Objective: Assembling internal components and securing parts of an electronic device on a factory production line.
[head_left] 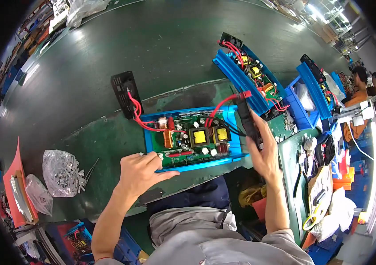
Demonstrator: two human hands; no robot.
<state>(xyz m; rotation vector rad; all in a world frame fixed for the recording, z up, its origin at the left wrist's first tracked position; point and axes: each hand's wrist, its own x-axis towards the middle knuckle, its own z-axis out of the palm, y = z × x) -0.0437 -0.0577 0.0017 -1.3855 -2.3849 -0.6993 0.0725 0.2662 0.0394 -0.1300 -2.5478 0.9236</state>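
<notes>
A blue metal housing (183,167) lies open in front of me, with a green circuit board (177,148) inside carrying yellow transformers and a copper coil. My left hand (141,170) is closed on its near left corner, thumb along the near edge; the fingertips are partly hidden. At the right end, my right hand (265,152) grips a black end panel (246,118), held upright and joined to the board by red wires (219,107) and black wires. Another black end panel (125,92), slotted, rests beyond the left end on red wires of its own.
A similar blue unit (245,81) stands at the far right, with another blue unit (315,90) beside a blue bin (292,108). Left of me lies a clear bag of small metal parts (59,172). Tape rolls (314,218) and tools crowd the right side. A person (359,90) sits at the far right.
</notes>
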